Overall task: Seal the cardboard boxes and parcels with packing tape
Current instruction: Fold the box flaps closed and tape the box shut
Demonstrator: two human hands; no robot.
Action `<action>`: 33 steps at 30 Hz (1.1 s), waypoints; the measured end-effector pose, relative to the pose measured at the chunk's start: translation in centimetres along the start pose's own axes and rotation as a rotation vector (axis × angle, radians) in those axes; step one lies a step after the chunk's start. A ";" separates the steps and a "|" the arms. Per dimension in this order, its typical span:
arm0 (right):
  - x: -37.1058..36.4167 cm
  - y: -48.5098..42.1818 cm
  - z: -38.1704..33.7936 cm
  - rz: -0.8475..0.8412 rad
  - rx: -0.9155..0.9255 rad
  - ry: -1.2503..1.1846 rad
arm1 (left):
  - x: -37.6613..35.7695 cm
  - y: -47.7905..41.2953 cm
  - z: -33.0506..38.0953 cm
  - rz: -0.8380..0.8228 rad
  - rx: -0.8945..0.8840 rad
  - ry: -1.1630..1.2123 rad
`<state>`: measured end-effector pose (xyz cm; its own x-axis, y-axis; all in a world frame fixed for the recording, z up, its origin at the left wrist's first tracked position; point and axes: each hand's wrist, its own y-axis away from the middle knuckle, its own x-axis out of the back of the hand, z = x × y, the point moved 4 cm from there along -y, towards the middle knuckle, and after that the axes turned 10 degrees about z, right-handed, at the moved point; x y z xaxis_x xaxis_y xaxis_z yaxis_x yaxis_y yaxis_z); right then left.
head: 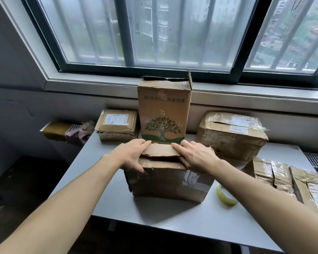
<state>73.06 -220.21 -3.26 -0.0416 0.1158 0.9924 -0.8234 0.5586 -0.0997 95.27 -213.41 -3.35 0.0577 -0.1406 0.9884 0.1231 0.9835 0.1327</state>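
Two hands: left hand point(131, 155) and right hand point(196, 155) both lie on top of the worn cardboard box point(169, 182)
Left hand: fingers straight and flat on the left end of the top flap point(161, 150), thumb down against the box's front face; pressing, not clenched
Right hand: fingers straight and flat on the flap's right end, pressing; grasping nothing
Worn cardboard box: mid grey table point(173, 220), old clear tape at its front right
Top flap: crumpled, folded down, dark gap under its near edge
Tall tree-printed box point(163, 110): upright, directly behind the worn box, one top flap standing up
Small labelled parcel point(117, 125): behind and left of the worn box
Large taped box point(231, 134): behind and right of it
Flat taped parcels point(283, 178): well to its right
Yellow-green curved piece point(226, 197): just right of the worn box, partly under the right forearm; cannot tell what it is
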 end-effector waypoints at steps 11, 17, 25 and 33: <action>-2.7 1.1 0.1 -0.007 0.010 -0.006 | -0.6 -0.1 -0.5 0.000 -0.016 0.033; -2.4 0.7 1.4 0.021 0.059 -0.050 | -0.8 -0.1 -0.3 0.014 -0.019 0.141; -2.6 0.5 3.8 -0.011 0.027 -0.020 | -0.9 -0.2 -2.4 0.195 0.378 0.593; -2.9 0.5 4.0 -0.011 0.017 -0.070 | -1.4 -0.8 -2.6 0.184 0.491 0.673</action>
<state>70.55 -223.54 -5.95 -0.0716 0.0522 0.9961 -0.8335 0.5454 -0.0885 97.71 -214.28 -5.08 0.6306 0.1415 0.7631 -0.3804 0.9134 0.1450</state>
